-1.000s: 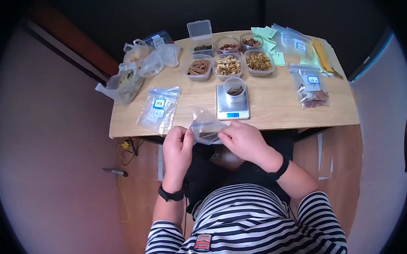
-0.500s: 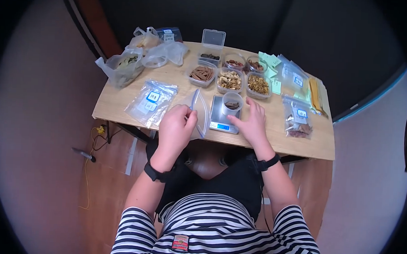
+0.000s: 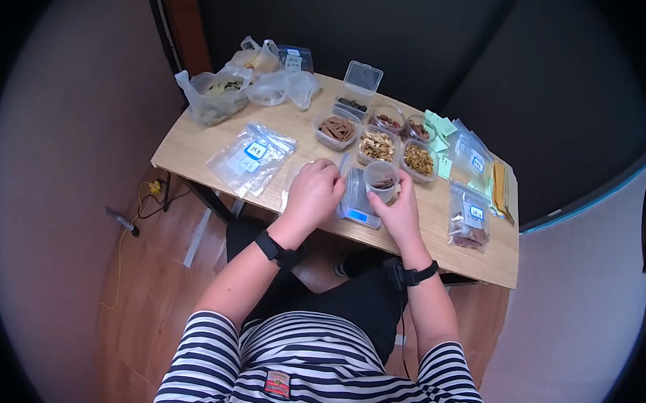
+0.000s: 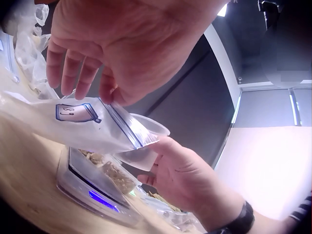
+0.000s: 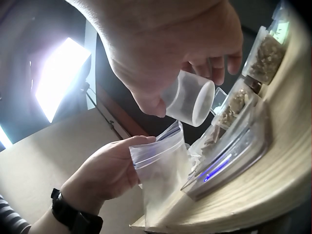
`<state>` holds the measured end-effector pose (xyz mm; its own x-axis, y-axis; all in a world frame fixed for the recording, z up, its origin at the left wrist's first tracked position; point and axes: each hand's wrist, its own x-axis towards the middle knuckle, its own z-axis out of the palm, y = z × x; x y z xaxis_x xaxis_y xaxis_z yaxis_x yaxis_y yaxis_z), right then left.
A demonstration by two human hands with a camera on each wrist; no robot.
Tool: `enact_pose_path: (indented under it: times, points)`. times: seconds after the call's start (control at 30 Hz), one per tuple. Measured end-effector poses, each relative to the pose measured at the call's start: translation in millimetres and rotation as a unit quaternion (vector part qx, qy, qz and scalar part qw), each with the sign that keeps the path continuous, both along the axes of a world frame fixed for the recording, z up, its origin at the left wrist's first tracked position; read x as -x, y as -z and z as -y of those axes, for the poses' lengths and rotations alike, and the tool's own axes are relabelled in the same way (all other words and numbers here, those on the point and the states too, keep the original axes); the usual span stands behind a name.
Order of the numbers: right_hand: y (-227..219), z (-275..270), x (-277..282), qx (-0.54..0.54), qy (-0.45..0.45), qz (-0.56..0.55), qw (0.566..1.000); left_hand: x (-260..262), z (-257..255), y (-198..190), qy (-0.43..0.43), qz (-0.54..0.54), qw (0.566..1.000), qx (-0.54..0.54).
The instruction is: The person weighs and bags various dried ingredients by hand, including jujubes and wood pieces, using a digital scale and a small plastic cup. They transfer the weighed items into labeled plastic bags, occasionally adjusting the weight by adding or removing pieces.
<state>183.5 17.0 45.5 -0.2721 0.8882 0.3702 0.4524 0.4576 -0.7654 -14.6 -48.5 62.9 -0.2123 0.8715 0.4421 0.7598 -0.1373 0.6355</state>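
Observation:
My left hand [image 3: 315, 194] pinches a clear zip bag [image 4: 85, 129] by its top edge near the zip; the bag bears a blue-framed label reading 18g. In the right wrist view, the bag's mouth hangs beside the cup. My right hand [image 3: 403, 214] grips a small translucent plastic cup [image 3: 379, 178] between thumb and fingers. Dark brown strips [image 3: 385, 183] lie inside the cup. Directly below the cup is a digital scale [image 3: 369, 219] with a lit blue display, and the cup's base shows apart from it in the right wrist view.
Behind the scale stand several plastic boxes, including one of brown strips [image 3: 336, 128] and one of pale slices [image 3: 377, 144]. A labelled bag [image 3: 253, 159] lies left, a filled bag [image 3: 470, 216] right. Plastic carrier bags [image 3: 216, 96] sit back left, green notes [image 3: 439, 127] back right.
My right hand has left the bag, reached to the cup and lifted it off the scale. My left hand has carried the bag up beside the scale. The head view has turned.

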Motion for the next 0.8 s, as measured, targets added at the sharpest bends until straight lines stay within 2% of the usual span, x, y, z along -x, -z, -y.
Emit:
enact_pose_path:
  times: [0.13,0.3,0.37,0.43,0.8]
  points:
    - [-12.8,6.5,-3.5,-0.026,-0.028,0.025,0.999,-6.7,-3.7,0.1,0.024,0.0,1.0,-0.015]
    - [-44.2,15.7,-10.8,-0.109,-0.061,0.164,0.978,-10.2,-4.0,-5.1,0.06,-0.014,0.997,-0.036]
    - [-53.4,18.1,-13.5,-0.118,-0.072,0.178,0.974,-11.9,-4.9,-5.7,0.067,-0.007,0.997,-0.041]
    - [-61.7,19.4,-14.9,-0.128,-0.084,0.19,0.97,-13.8,-5.8,-8.8,0.113,0.091,0.989,0.002]
    - [-114.1,23.6,-6.7,-0.25,-0.113,0.354,0.894,-17.9,-12.3,-11.7,0.131,0.169,0.977,0.0]
